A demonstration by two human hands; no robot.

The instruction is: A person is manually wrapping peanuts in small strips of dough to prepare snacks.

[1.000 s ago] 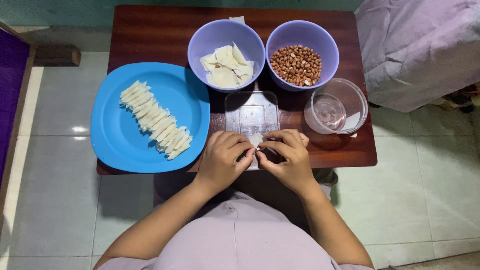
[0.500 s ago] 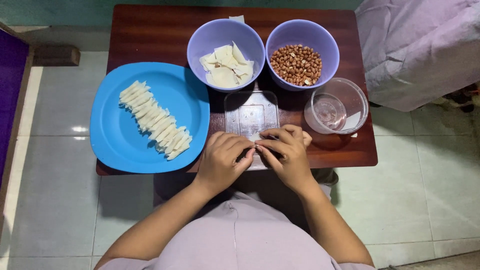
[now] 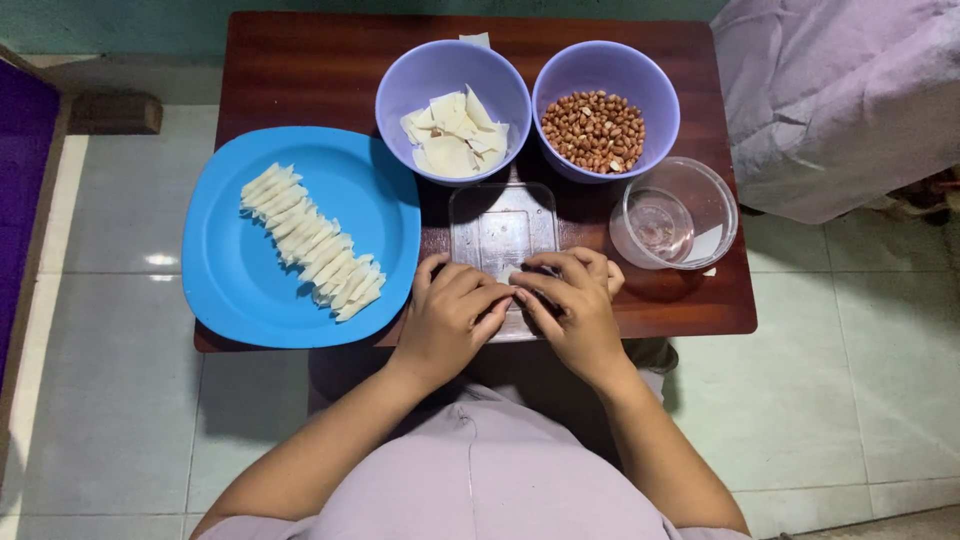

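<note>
Both hands work close together at the near edge of the counter (image 3: 300,70), over the near end of a clear flat tray (image 3: 503,225). The left hand (image 3: 450,320) and the right hand (image 3: 570,305) meet at the fingertips, and the grip of each is pinched on a small pale wrapper piece (image 3: 514,277); only a little edge of it shows between the fingers, so I cannot tell its exact shape.

To the left lies a blue plate (image 3: 250,290) with one long row of finished rolled pieces (image 3: 312,243), about twenty or more, so a good part of the work seems done. Much is left, I judge: the far purple bowl with flat wrappers (image 3: 455,130) holds several sheets, and the purple bowl with peanuts (image 3: 595,130) is quite full. A clear bowl with a little water (image 3: 675,215) stands at the right, near the right hand.
</note>
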